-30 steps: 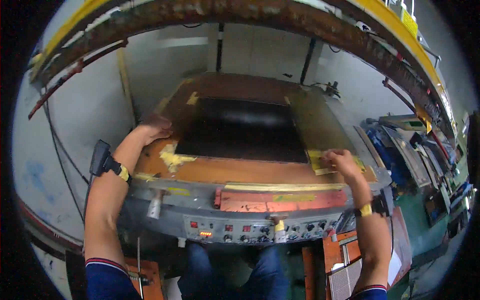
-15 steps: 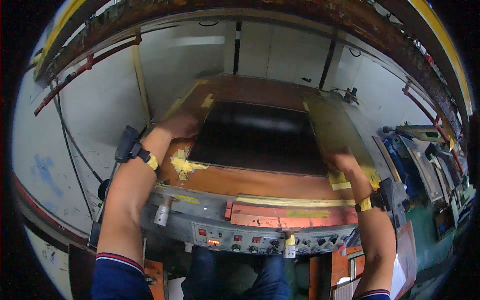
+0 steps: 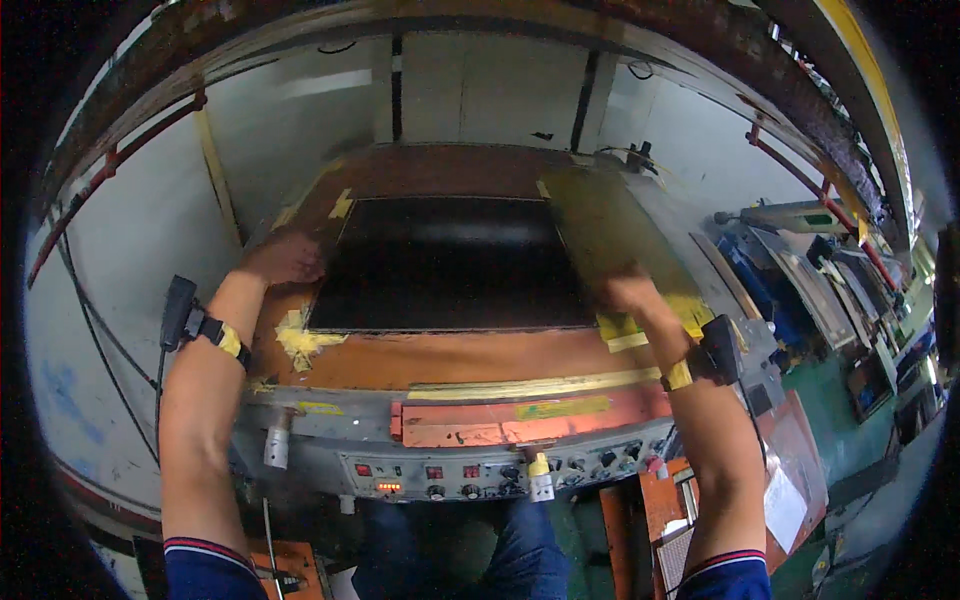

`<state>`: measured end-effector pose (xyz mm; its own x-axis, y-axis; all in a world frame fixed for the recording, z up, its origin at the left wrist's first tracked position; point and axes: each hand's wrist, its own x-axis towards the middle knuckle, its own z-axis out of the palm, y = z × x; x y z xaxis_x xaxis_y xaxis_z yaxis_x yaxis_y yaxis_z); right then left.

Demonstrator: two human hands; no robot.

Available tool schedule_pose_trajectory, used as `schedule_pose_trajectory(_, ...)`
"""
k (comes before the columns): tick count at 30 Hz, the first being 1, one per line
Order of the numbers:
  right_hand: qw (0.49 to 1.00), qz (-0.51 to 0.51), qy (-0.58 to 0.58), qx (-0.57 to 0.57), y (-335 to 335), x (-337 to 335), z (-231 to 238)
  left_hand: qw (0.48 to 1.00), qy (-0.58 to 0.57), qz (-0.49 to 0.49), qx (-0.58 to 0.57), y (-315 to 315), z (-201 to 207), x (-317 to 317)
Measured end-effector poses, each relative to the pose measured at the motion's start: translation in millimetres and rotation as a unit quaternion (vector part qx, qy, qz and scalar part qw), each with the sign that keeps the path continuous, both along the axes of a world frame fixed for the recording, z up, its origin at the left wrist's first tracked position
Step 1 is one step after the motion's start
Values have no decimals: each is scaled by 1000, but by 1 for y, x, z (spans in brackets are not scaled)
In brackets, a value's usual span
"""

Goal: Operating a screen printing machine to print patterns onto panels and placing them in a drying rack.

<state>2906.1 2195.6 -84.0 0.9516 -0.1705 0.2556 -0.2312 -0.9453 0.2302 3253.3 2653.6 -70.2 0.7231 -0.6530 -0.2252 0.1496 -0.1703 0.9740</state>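
A black rectangular sheet (image 3: 450, 265) lies flat on the brown bed of a machine table (image 3: 450, 358). My left hand (image 3: 295, 258) is by the sheet's left edge, its fingers smeared and dark. At the right edge, over a yellowish taped strip, is my right hand (image 3: 625, 290), also blurred. Whether either hand touches or pinches the sheet, I cannot tell. Yellow tape pieces (image 3: 300, 340) stick to the bed near the sheet's near left corner. Each wrist carries a strapped black device.
A control panel (image 3: 510, 474) with knobs and red switches runs along the table's front, below an orange-red bar (image 3: 470, 425). A dark frame (image 3: 330, 55) arches overhead. Flat boards and panels (image 3: 800, 280) lean at the right. Pale walls stand behind and to the left.
The whole view has shifted, so the table sits further left in the picture. Both hands stay near the sheet's two side edges. The sheet keeps its place on the bed.
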Motion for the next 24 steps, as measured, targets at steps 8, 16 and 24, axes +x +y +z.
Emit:
schedule_pose_trajectory(8,980,14,-120,159,45,-33,-2,1000,-8,-10,-11,17,-7,18)
schedule_pose_trajectory(16,973,149,-164,70,64,-36,2,989,45,-104,-94,36,-18,27)
schedule_pose_trajectory(24,966,165,-189,64,68,-53,13,935,-238,-143,220,46,7,-19)
